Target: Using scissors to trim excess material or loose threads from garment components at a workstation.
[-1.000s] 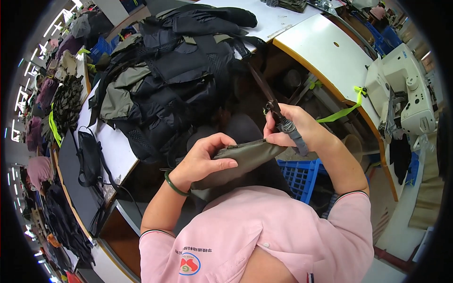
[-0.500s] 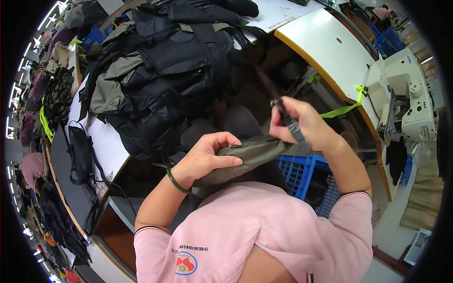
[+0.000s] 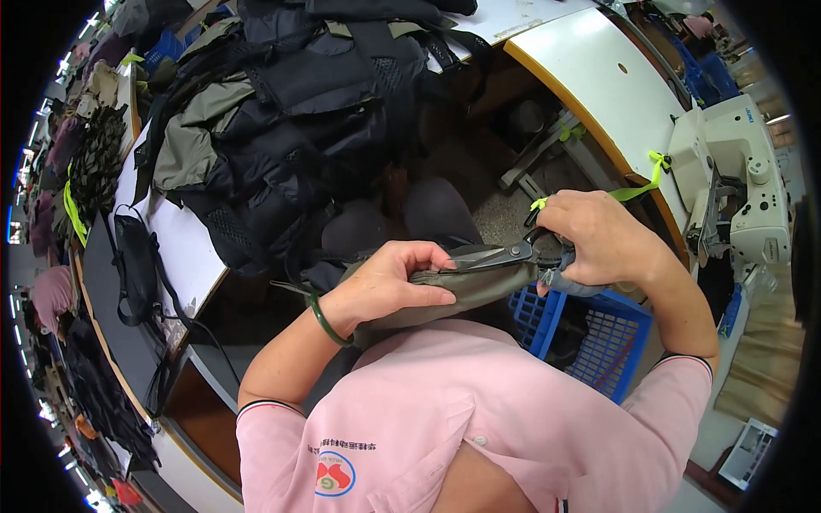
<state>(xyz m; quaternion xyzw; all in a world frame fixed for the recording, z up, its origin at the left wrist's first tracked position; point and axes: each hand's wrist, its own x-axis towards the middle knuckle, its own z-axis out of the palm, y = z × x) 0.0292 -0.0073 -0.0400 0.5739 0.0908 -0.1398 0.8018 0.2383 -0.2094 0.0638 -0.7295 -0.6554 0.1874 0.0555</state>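
Observation:
My left hand [image 3: 400, 280] pinches the edge of an olive-green fabric piece [image 3: 483, 285] between thumb and fingers, in front of my chest. My right hand [image 3: 594, 235] grips a pair of scissors [image 3: 516, 250] by its handles, which look wrapped in grey cloth. The metal blades point left, lying along the upper edge of the olive fabric, their tips close to my left fingers. A green bangle circles my left wrist. Whether the blades are cutting into the fabric I cannot make out.
Black and olive backpacks [image 3: 316, 120] lie heaped on the white table ahead. A blue plastic crate [image 3: 611, 342] stands below my right arm. At the far right is a white sewing machine [image 3: 744, 179], with a yellow-green strip [image 3: 652, 175] tied beside it. A black pouch [image 3: 135, 265] hangs at the left table.
My right hand has swung the scissors round: they were blurred and pointing away, and now their blades lie along the fabric's edge. My left hand keeps its hold, shifted slightly right.

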